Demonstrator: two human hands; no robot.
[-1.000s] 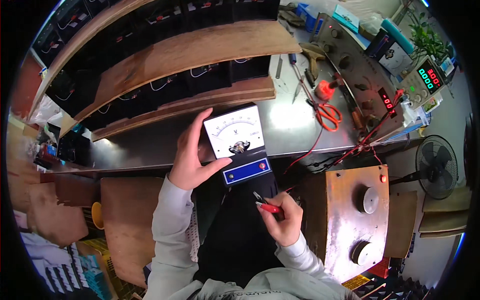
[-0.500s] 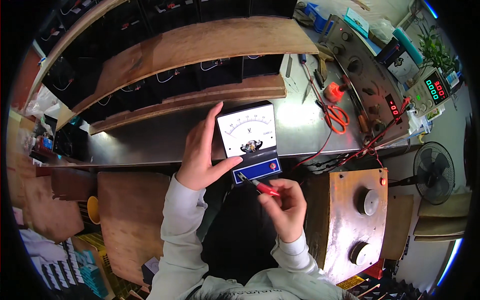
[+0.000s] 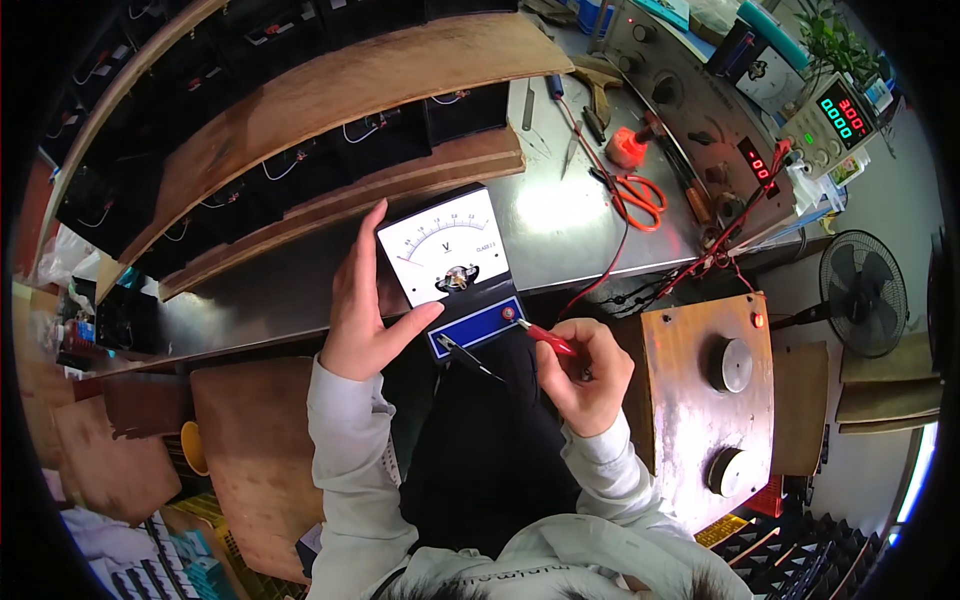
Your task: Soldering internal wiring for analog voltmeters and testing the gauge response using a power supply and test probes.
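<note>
My left hand (image 3: 358, 305) grips the left side of an analog voltmeter (image 3: 425, 240), fingers along its edge and thumb on its front. The meter has a white scale face, an open coil cutout and a blue strip (image 3: 478, 328) at its lower end. A black alligator clip (image 3: 466, 357) sits at the strip's left terminal. In my right hand (image 3: 590, 378), closed in a pinch, is a red alligator clip (image 3: 550, 339). Its metal tip is at the red terminal (image 3: 509, 313) on the strip's right; whether it bites cannot be told.
A wooden rack (image 3: 330, 105) of black meter housings stands on the metal bench (image 3: 270, 310). Orange-handled scissors (image 3: 640, 203), a red bottle (image 3: 627, 148) and test leads lie to the right. Beyond are a power supply (image 3: 830, 125), a knobbed box (image 3: 690, 400) and a fan (image 3: 860, 290).
My right hand has carried the red clip from near the strip's left terminal to the red terminal on the right. The black clip is more exposed. The whole view has shifted.
</note>
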